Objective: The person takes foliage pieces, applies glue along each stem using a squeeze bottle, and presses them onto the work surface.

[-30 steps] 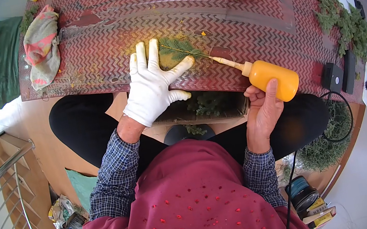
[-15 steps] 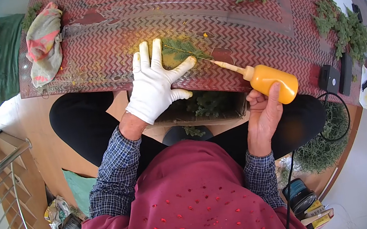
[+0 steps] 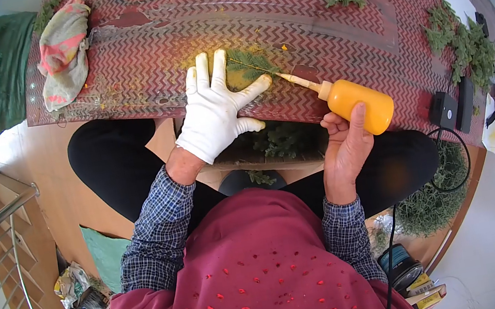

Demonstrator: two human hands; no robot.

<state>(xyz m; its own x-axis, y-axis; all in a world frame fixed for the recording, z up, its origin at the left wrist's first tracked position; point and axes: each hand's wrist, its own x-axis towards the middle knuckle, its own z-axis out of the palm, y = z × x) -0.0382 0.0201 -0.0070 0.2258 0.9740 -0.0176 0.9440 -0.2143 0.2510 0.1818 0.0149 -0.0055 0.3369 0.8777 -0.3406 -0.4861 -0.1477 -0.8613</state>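
Nozzle (image 3: 299,81) meets the leafy sprig's (image 3: 248,62) stem by the table's (image 3: 174,29) near edge. Your right hand (image 3: 347,154) curls round the squeeze bottle (image 3: 360,106); gloved left hand (image 3: 210,118) splayed, gripping nothing.

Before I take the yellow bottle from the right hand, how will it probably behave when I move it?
The yellow bottle has a smooth, rounded body, so it may slip in a loose grip and would probably roll if laid down. Its long, thin nozzle could catch if pushed. How full it is, I cannot tell.
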